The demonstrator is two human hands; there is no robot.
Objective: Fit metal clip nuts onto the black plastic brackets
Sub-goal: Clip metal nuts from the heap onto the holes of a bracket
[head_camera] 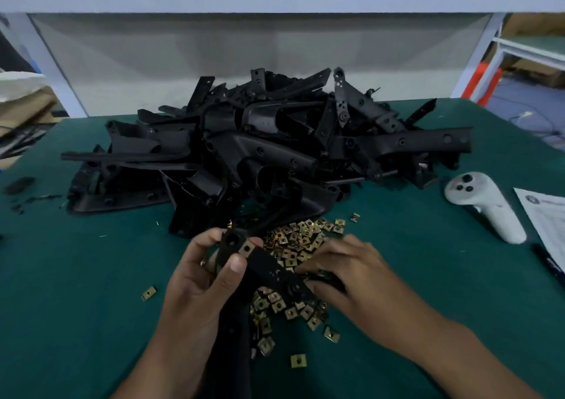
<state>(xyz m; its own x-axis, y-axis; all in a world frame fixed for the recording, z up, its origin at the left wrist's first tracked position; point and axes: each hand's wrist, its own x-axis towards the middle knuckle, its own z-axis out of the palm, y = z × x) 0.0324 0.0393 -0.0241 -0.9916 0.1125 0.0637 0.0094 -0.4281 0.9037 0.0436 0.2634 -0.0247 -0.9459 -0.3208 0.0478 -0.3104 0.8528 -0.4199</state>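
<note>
Holding black bracket (263, 270) | brass clip nut (247, 248) fitted on top

Right hand (345, 273) fingertips hidden among clip nuts (293, 246).

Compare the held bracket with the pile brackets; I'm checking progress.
The held bracket is gripped by the left hand and carries a clip nut; the pile brackets lie heaped on the table, with no nuts visible. Both are black plastic.
</note>
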